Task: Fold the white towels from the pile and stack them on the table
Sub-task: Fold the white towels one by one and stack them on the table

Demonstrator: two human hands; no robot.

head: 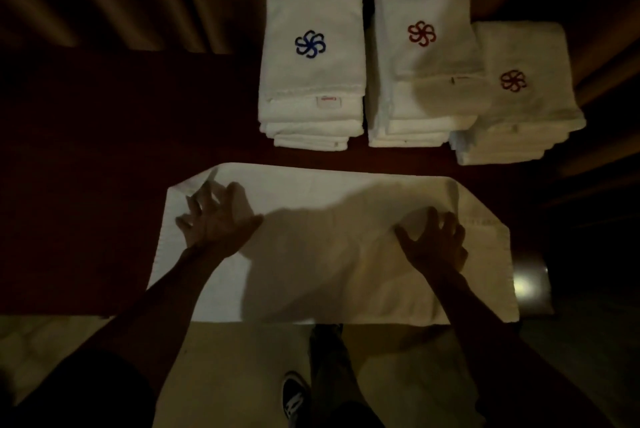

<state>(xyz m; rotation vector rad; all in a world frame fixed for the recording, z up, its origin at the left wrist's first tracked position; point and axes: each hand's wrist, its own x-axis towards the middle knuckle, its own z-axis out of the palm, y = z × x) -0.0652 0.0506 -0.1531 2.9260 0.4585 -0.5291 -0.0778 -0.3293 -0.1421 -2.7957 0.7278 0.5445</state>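
The left hand (214, 220) lies on the left part of a spread white towel (329, 192), fingers splayed and a little bent, gripping nothing; its fingertips (194, 201) sit near the far-left corner, where the cloth is creased and turned up. The right hand (433, 240) rests on the right part of the same towel, also splayed and holding nothing; the 2 hands are well apart, with a broad shadow across the cloth between them. Both forearms reach in from the near side.

The towel lies flat and lengthwise across the near half of a dark red table (104, 150); its near edge runs along the table's near edge.

Beyond the towel, at the far side of the table, stand 3 piles of folded white towels; the left stack (311, 5) bears a blue emblem (310, 43); the middle stack (408, 102), just beside it, bears a red emblem (421, 33); the right stack (533, 47) touches the middle one, sits slightly nearer, and bears a dark red emblem (513, 80).

Below the table edge, 1 dark shoe (294, 396) shows on a pale floor (242, 358).
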